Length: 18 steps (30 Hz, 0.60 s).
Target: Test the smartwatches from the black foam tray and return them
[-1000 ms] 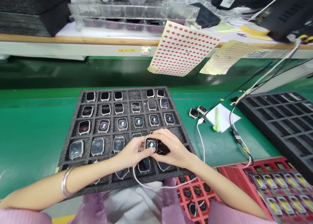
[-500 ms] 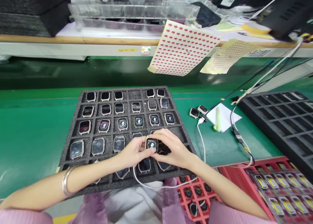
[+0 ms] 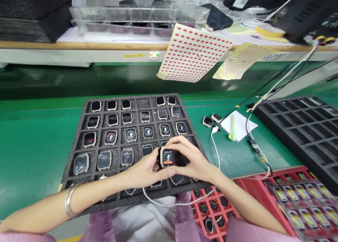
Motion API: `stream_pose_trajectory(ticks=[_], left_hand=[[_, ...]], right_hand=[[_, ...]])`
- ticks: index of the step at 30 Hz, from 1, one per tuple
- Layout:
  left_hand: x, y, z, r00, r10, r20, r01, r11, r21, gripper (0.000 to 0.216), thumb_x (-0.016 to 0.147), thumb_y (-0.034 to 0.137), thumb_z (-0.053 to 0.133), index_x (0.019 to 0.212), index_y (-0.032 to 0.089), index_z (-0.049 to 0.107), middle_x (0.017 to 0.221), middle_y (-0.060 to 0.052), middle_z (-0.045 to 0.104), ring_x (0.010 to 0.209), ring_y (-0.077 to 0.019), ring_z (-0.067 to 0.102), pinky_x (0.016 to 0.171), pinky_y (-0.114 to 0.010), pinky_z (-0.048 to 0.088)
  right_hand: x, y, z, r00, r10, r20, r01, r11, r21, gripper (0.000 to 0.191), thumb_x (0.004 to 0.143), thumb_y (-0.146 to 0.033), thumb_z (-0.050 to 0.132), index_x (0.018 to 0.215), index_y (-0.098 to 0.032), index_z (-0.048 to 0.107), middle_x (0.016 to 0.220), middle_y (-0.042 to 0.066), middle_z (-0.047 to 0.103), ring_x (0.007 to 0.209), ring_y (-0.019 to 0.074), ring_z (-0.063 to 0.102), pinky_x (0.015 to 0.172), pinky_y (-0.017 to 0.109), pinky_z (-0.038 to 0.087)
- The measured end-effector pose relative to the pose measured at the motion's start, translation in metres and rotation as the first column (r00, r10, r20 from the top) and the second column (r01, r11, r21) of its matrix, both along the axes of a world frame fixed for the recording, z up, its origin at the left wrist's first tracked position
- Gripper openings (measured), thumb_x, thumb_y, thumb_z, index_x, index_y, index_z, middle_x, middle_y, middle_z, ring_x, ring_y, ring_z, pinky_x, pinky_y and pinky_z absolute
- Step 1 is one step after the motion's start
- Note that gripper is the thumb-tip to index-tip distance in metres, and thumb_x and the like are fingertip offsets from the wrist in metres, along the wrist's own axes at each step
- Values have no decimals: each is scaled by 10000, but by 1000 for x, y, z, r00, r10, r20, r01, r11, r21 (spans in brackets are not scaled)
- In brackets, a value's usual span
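Both hands hold one smartwatch body [image 3: 167,157] with a lit orange screen above the near rows of a black foam tray [image 3: 79,148]. My left hand [image 3: 144,169] grips its left side and underside. My right hand [image 3: 188,157] curls over its top and right side. A white cable [image 3: 169,202] loops below my hands and runs right toward a plug [image 3: 215,130]. The tray's pockets hold several watch bodies [image 3: 128,134], some with lit screens.
Two loose watch bodies [image 3: 211,119] lie beside a white paper with a green pen [image 3: 232,127]. An empty black foam tray [image 3: 298,124] sits at right. Red trays [image 3: 266,191] of parts are at the near right. Red sticker sheets [image 3: 192,53] hang from the back shelf.
The watch has tilted more upright between my hands and its screen has changed from a pale dial to orange. My hands have shifted slightly toward me.
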<state>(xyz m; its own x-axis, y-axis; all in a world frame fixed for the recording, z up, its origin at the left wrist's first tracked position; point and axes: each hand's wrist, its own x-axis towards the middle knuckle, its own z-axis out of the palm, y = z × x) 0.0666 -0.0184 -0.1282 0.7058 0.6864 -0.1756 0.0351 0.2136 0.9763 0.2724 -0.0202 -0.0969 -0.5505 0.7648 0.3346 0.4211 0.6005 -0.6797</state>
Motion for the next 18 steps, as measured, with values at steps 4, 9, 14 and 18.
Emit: stream_pose_trajectory(ticks=[4, 9, 14, 18], left_hand=[[-3, 0, 2, 999, -44, 21, 46, 995, -86, 466, 798, 404, 678, 1145, 188, 454, 951, -19, 538, 621, -81, 417, 548, -209, 365], [-7, 3, 9, 998, -64, -5, 63, 991, -121, 376, 852, 377, 613, 1129, 175, 457, 910, -11, 528, 556, -55, 368, 457, -175, 333], [-20, 4, 12, 988, -120, -94, 107, 985, -132, 391, 861, 373, 586, 1164, 173, 441, 980, -46, 546, 551, -71, 421, 371, -162, 357], [-30, 8, 9, 989, -117, -89, 102, 981, -165, 383, 835, 363, 624, 1124, 163, 471, 989, -54, 574, 545, -61, 434, 382, -148, 382]], right_hand=[[36, 3, 10, 985, -151, 79, 154, 988, -33, 373, 795, -278, 716, 1127, -203, 563, 1058, 89, 557, 1014, 247, 552, 892, 408, 469], [68, 0, 6, 894, -160, 419, 182, 983, -14, 401, 852, -304, 650, 1218, -185, 536, 1122, 121, 568, 1052, 290, 535, 882, 476, 457], [45, 1, 19, 860, -114, 497, 82, 993, 87, 351, 910, -300, 579, 1241, -194, 529, 1161, 124, 569, 1078, 285, 528, 898, 464, 451], [9, 16, 16, 817, 16, 577, -57, 997, 53, 372, 813, -287, 709, 1133, -141, 588, 1054, 121, 581, 961, 270, 574, 823, 424, 502]])
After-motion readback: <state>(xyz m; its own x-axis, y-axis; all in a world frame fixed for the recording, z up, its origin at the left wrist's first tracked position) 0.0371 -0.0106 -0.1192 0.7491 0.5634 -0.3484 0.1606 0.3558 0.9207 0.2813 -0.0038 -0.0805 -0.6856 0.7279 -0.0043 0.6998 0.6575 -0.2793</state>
